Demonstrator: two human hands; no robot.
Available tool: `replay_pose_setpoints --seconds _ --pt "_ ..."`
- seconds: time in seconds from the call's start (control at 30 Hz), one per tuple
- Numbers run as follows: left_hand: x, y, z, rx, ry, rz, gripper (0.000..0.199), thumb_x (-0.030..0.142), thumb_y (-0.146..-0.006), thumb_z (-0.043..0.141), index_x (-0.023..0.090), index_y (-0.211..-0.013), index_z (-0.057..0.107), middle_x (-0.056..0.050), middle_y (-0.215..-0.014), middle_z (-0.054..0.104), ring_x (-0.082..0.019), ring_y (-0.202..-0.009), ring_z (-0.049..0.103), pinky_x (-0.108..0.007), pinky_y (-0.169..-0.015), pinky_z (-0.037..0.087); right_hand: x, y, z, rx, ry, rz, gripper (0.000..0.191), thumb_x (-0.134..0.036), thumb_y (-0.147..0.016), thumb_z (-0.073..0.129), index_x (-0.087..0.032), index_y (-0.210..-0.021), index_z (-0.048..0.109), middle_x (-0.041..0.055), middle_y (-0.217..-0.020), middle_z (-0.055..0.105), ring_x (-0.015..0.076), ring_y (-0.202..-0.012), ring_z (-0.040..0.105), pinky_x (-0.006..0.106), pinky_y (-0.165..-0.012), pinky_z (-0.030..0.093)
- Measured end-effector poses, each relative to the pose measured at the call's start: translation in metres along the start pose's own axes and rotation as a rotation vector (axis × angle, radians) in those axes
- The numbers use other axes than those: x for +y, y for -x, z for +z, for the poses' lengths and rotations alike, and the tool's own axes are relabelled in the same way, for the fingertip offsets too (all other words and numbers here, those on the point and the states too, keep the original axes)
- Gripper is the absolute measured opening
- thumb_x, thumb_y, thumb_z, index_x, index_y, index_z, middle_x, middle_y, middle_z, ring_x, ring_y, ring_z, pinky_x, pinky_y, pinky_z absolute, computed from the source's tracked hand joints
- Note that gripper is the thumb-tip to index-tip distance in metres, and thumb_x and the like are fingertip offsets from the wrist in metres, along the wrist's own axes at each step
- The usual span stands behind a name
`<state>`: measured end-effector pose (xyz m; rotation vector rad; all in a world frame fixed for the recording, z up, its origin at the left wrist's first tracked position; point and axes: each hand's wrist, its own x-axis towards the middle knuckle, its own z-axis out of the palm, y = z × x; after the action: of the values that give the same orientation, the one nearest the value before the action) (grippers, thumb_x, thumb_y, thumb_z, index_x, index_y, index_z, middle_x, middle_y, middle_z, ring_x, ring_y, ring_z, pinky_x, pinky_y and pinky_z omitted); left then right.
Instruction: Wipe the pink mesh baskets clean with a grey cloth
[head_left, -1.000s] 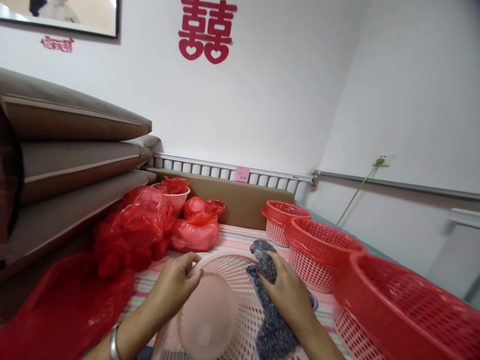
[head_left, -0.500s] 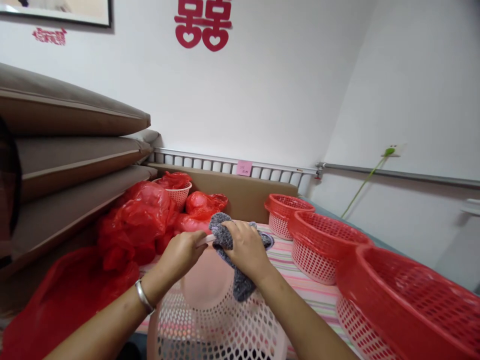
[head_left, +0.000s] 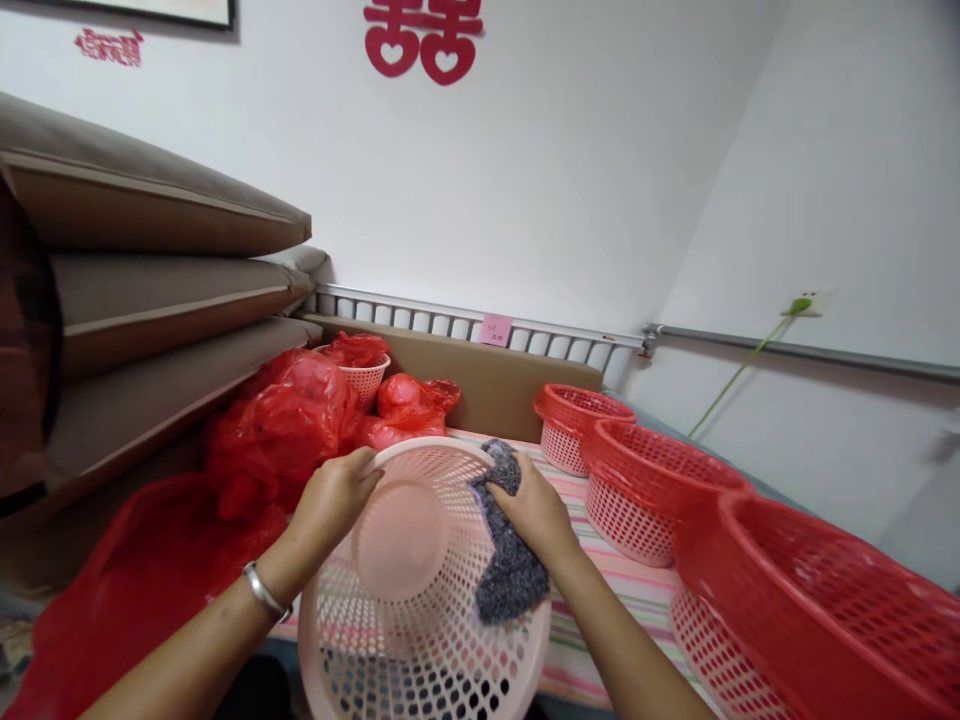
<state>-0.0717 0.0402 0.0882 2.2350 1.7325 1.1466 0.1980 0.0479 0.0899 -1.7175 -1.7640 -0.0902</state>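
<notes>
A pale pink plastic basket (head_left: 311, 610) with a perforated wall is tilted in front of me, its open side facing me. My left hand (head_left: 335, 500), with a silver bangle at the wrist, is closed on the basket's far rim, left of the middle. Over the right part of that rim hangs a dark grey fuzzy cloth (head_left: 510, 575). My right hand (head_left: 534, 508) pinches the cloth around the rim, thumb on the inner side. The lower end of the cloth lies against the basket's inner wall.
Baskets lined with red plastic bags (head_left: 660, 450) stand in a row at the right on a striped sheet (head_left: 574, 560). Red plastic bags (head_left: 285, 420) and a small white basket (head_left: 365, 380) are at the left, beside stacked cushions (head_left: 172, 290). A radiator (head_left: 420, 322) runs along the wall.
My right hand and the cloth have moved right along the rim. The cloth now hangs inside the basket. The rim has tipped more into view, and my left hand has shifted slightly left.
</notes>
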Motion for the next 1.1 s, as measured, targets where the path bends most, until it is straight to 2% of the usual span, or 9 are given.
replay_pose_setpoints --seconds 0.07,0.2,0.33,0.43,0.5,0.6,0.7,0.9,1.1 --pt "0.000 0.002 -0.004 0.000 -0.036 -0.006 0.023 0.036 -0.090 0.043 0.021 -0.078 0.055 -0.001 -0.069 0.064 -0.015 -0.065 0.061 -0.021 -0.057 0.034 0.003 0.003 -0.004 -0.012 -0.019 0.037 0.037 -0.036 -0.081 0.054 -0.020 -0.115 0.047 0.0082 -0.106 0.065 0.0249 -0.095 0.062 0.032 -0.074 0.041" --pt "0.013 -0.006 -0.013 -0.001 -0.292 0.039 0.024 0.034 -0.090 0.040 0.020 -0.078 0.055 -0.004 -0.069 0.066 -0.018 -0.062 0.062 -0.024 -0.053 0.030 -0.011 -0.006 -0.024 0.044 -0.016 -0.034 0.036 -0.035 -0.081 0.056 -0.022 -0.113 0.048 0.0068 -0.108 0.064 0.0234 -0.099 0.060 0.030 -0.076 0.040" --pt "0.033 -0.033 -0.008 -0.059 -0.341 0.212 0.019 0.031 -0.087 0.046 0.020 -0.082 0.060 -0.007 -0.077 0.069 -0.022 -0.071 0.064 -0.026 -0.058 0.034 -0.040 -0.021 -0.033 0.049 0.155 -0.281 0.037 -0.032 -0.077 0.059 -0.023 -0.112 0.050 0.0048 -0.103 0.063 0.0230 -0.097 0.059 0.030 -0.075 0.039" --pt "0.042 -0.051 0.006 -0.130 -0.317 0.328 0.014 0.027 -0.084 0.053 0.022 -0.088 0.065 -0.006 -0.083 0.071 -0.022 -0.078 0.066 -0.026 -0.063 0.038 -0.056 -0.028 -0.025 0.005 0.297 -0.453 0.035 -0.032 -0.077 0.059 -0.024 -0.110 0.050 0.0034 -0.094 0.063 0.0226 -0.088 0.059 0.031 -0.072 0.037" --pt "0.044 -0.058 0.014 -0.148 -0.301 0.353 0.017 0.029 -0.084 0.054 0.024 -0.096 0.065 -0.006 -0.087 0.073 -0.022 -0.080 0.067 -0.026 -0.064 0.039 -0.060 -0.030 -0.018 0.002 0.330 -0.481 0.036 -0.035 -0.078 0.059 -0.024 -0.111 0.049 0.0035 -0.093 0.062 0.0226 -0.087 0.058 0.032 -0.072 0.036" --pt "0.041 -0.058 0.022 -0.130 -0.290 0.330 0.024 0.036 -0.089 0.049 0.023 -0.103 0.064 -0.007 -0.089 0.073 -0.023 -0.081 0.067 -0.026 -0.062 0.039 -0.056 -0.032 -0.010 0.017 0.321 -0.453 0.038 -0.037 -0.079 0.059 -0.024 -0.113 0.048 0.0040 -0.095 0.061 0.0231 -0.091 0.057 0.032 -0.073 0.036" --pt "0.041 -0.053 0.025 -0.110 -0.289 0.304 0.027 0.040 -0.091 0.044 0.021 -0.093 0.064 -0.007 -0.085 0.072 -0.023 -0.079 0.067 -0.026 -0.061 0.038 -0.051 -0.032 -0.009 0.005 0.299 -0.430 0.041 -0.040 -0.078 0.060 -0.025 -0.114 0.048 0.0037 -0.095 0.061 0.0233 -0.091 0.057 0.032 -0.073 0.037" --pt "0.039 -0.044 0.025 -0.107 -0.297 0.230 0.017 0.035 -0.085 0.055 0.021 -0.080 0.061 -0.005 -0.078 0.070 -0.021 -0.072 0.065 -0.025 -0.057 0.035 -0.034 -0.030 -0.010 -0.014 0.172 -0.339 0.043 -0.037 -0.075 0.063 -0.024 -0.113 0.049 0.0051 -0.105 0.062 0.0228 -0.100 0.057 0.030 -0.080 0.038" --pt "0.012 -0.033 0.015 -0.074 -0.309 0.078 0.021 0.037 -0.089 0.047 0.020 -0.080 0.055 -0.005 -0.076 0.069 -0.020 -0.069 0.065 -0.025 -0.057 0.034 0.012 -0.014 -0.002 -0.093 -0.002 -0.004 0.042 -0.041 -0.079 0.056 -0.023 -0.115 0.045 0.0070 -0.112 0.063 0.0250 -0.100 0.060 0.030 -0.075 0.041"
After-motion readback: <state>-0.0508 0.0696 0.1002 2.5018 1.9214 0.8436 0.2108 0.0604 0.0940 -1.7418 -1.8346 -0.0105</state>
